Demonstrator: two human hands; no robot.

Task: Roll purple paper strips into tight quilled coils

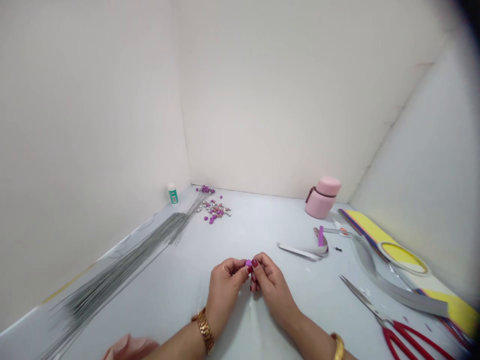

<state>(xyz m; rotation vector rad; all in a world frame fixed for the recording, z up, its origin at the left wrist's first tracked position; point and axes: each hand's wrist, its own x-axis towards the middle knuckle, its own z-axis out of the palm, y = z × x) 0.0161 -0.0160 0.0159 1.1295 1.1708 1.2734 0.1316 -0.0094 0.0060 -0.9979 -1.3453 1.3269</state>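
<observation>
I am bringing both hands together over the near middle of the white table [258, 225], and their fingertips are meeting on one small purple piece [248, 262]. My left hand [227, 280] is pinching it between thumb and fingers, while the thumb and forefinger of my right hand [270, 281] are gripping its right edge. The piece is sitting just above the tabletop, mostly hidden by my fingers, so I cannot tell its full shape. I am wearing a gold-coloured watch [204, 330] on my left wrist and a gold-coloured bangle [338, 346] on my right.

To my left, a bundle of thin grey wires [131, 265] is running away toward the far corner, where a purple cluster [205, 189] is lying at its tips. A scattered pile of small purple, white and orange-brown pieces [217, 211] is lying near that end. To my right, a narrow purple strip [321, 236] is resting across a curled pale strip [300, 251], a pink flask [322, 199] is standing farther back, and red-handled scissors [382, 318] are lying closer to me.
</observation>
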